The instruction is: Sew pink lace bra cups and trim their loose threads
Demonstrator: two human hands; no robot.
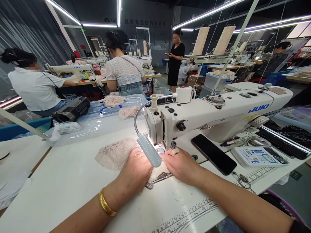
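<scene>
- Closest to me in the head view, my right forearm (233,192) and left forearm (87,218) slant over the white surface (63,184), a ruler (189,214) marked on it between them; a bracelet (107,204) circles the left wrist.
- My left fingers (143,160) lie bent over the right end of the lace (113,155); the lamp (149,152) covers their tips, so I cannot tell whether they pinch it or only press.
- My right fingers (168,158) are curled just below the head of the machine (218,105); whether they grip anything, I cannot tell.
- Lace lies spread on the surface, left of the machine's head, one end under my left fingers.
- I judge it very light, soft and limp, easy to slide, but its openwork could stretch or snag on my ring (139,155).
- I'd take it near the edge, finger pads flat and spread, rather than tug the mesh.
- Right of the machine's head lie a phone (213,154) and a box (255,157); two lace bundles (113,101) rest farther off.
</scene>
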